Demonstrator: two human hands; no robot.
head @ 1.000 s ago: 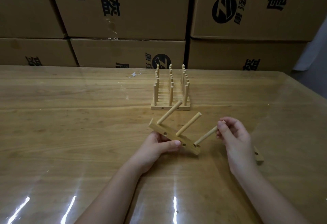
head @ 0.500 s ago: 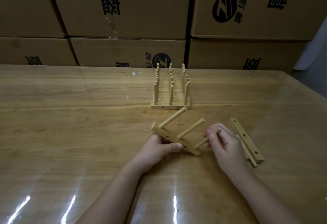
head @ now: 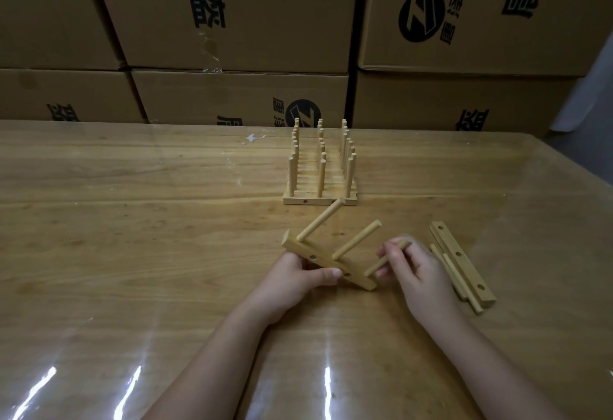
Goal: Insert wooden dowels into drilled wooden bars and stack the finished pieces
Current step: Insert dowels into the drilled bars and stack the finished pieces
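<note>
My left hand (head: pixel 298 278) grips a drilled wooden bar (head: pixel 326 263) from below, holding it tilted above the table. Three dowels stick out of the bar toward the upper right. My right hand (head: pixel 418 273) pinches the outer end of the third dowel (head: pixel 381 262), whose other end sits in the bar's right-hand hole. Behind them a stack of finished pieces (head: pixel 321 195) stands on the table with its dowels upright. To the right of my right hand lie a bare drilled bar (head: pixel 464 267) and loose dowels (head: pixel 459 282).
The wooden table (head: pixel 132 220) is covered by a glossy clear sheet with light reflections near its front. Large cardboard boxes (head: pixel 232 21) are stacked like a wall along the far edge. The table's right edge runs diagonally at the right.
My right hand has slid inward along the third dowel, pushing it deeper into the bar. As the hand shifted left, the bare bar and loose dowels behind it came into view.
</note>
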